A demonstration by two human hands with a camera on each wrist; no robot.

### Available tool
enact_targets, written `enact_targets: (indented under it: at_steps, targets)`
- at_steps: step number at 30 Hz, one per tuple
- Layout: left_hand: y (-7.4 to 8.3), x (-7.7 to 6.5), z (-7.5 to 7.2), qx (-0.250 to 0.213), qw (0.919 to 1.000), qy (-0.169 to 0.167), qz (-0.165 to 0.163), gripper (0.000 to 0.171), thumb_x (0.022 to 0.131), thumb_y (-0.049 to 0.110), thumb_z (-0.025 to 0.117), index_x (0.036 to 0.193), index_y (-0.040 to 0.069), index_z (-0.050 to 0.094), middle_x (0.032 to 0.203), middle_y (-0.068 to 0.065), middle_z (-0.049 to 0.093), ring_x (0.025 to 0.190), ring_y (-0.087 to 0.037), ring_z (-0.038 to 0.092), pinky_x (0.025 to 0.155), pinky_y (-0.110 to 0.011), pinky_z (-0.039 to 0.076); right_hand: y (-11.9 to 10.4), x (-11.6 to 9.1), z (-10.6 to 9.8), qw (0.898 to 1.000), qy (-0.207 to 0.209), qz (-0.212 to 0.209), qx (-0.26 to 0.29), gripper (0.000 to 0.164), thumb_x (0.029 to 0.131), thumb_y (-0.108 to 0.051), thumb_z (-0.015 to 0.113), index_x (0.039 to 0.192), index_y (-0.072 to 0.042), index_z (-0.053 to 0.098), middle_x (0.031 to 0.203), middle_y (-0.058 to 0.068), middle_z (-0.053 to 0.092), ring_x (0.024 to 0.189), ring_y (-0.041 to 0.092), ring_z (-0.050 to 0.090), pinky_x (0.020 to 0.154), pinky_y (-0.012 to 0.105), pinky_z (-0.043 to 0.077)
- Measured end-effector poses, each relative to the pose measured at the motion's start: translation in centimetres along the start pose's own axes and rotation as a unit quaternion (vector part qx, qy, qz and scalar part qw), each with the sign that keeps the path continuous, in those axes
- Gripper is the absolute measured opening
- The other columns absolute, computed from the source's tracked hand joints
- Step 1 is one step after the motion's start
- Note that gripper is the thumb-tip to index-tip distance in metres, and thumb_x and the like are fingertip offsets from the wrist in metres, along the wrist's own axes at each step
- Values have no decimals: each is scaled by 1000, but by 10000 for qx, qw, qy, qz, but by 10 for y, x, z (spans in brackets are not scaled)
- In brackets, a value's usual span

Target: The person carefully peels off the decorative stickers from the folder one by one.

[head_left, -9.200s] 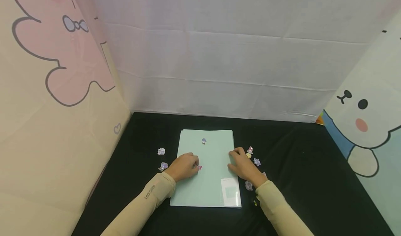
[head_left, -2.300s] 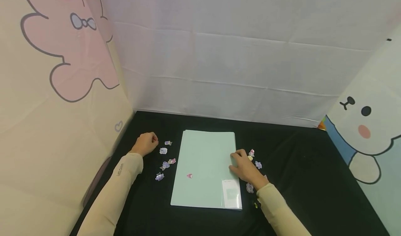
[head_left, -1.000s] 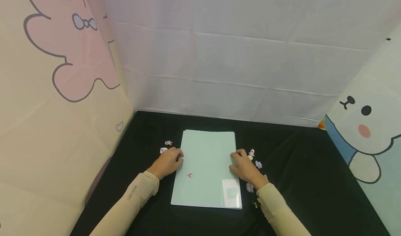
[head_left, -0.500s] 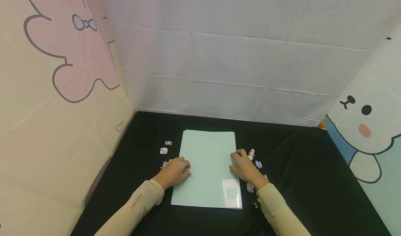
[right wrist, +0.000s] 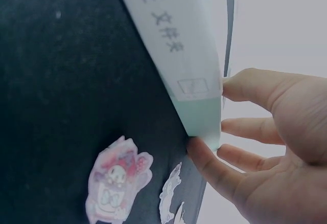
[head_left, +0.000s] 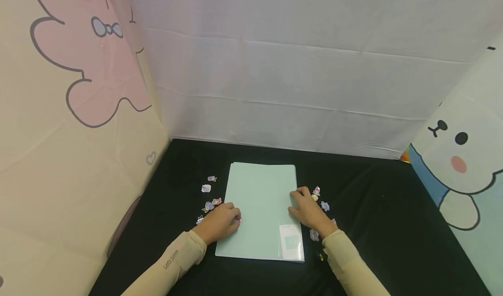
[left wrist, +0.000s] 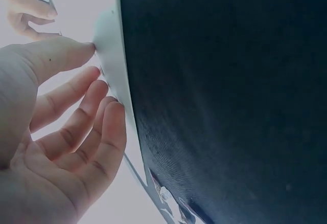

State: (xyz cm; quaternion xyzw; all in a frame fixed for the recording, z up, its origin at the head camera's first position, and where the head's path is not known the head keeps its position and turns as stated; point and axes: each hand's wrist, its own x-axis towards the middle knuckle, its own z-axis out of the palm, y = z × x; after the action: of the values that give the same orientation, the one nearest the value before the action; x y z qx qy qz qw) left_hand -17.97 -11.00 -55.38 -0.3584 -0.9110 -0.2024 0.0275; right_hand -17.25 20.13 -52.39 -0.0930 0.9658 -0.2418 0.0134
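A pale mint file folder (head_left: 262, 187) lies flat on the black cloth. My left hand (head_left: 220, 222) is over the folder's left part, its fingertips down at a tiny pink sticker (head_left: 241, 220) that they mostly hide. In the left wrist view a small gap shows between thumb (left wrist: 82, 51) and forefinger, and the other fingers are loosely bent. My right hand (head_left: 309, 211) rests on the folder's right edge. Seen from the right wrist, its spread fingertips (right wrist: 200, 152) touch the folder's labelled spine (right wrist: 171, 40).
Left of the folder lie several small cut-out stickers (head_left: 206, 188). More stickers (head_left: 325, 206) lie to its right, partly behind my right wrist; one shows a pink-hooded character (right wrist: 115, 183). A white label pocket (head_left: 291, 242) sits at the folder's lower right. Cloth walls (head_left: 275, 77) enclose the table.
A purple sticker at the folder's top is gone from there, and more stickers lie on the left. My left hand has come back from the left to the pink sticker. The right hand stays.
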Motion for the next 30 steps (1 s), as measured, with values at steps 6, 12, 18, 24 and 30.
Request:
enact_targets:
  at_steps: [6, 12, 18, 24, 30]
  targets:
    - [0, -1, 1, -16, 10000, -52, 9, 4, 89, 15, 75, 92, 13, 72, 84, 4, 58, 73, -7, 51, 67, -25, 49, 0, -1, 1, 10000, 21, -30, -1, 48, 91, -11, 72, 133, 6, 55, 133, 25, 43, 107, 34, 59, 88, 48, 52]
    - [-2, -2, 4, -58, 9999, 124, 46, 6, 92, 12, 73, 97, 9, 73, 85, 0, 60, 73, -9, 53, 67, -26, 50, 0, -1, 2, 10000, 21, -73, 18, 48, 91, -10, 72, 133, 7, 55, 133, 26, 43, 107, 35, 59, 88, 49, 52]
    - [-2, 0, 3, -63, 10000, 71, -19, 4, 92, 11, 72, 91, 8, 74, 82, 1, 60, 72, -9, 54, 67, -25, 51, 1, 0, 2, 9999, 68, -151, -49, 47, 91, -10, 72, 131, 7, 56, 132, 26, 44, 104, 34, 60, 88, 48, 52]
    - [-2, 2, 0, -85, 9999, 88, -93, 3, 90, 9, 73, 92, 10, 75, 82, 3, 60, 72, -8, 54, 66, -24, 51, 1, 2, 0, 9998, 90, -177, -75, 47, 91, -9, 72, 132, 8, 55, 132, 27, 44, 106, 36, 60, 88, 49, 52]
    - [-3, 3, 0, -279, 9995, -4, -116, 1, 90, 8, 74, 89, 9, 73, 80, 4, 57, 71, -7, 51, 64, -24, 49, 1, 1, 0, 9999, 58, -137, -44, 48, 91, -10, 72, 133, 7, 55, 134, 27, 43, 107, 36, 59, 89, 49, 52]
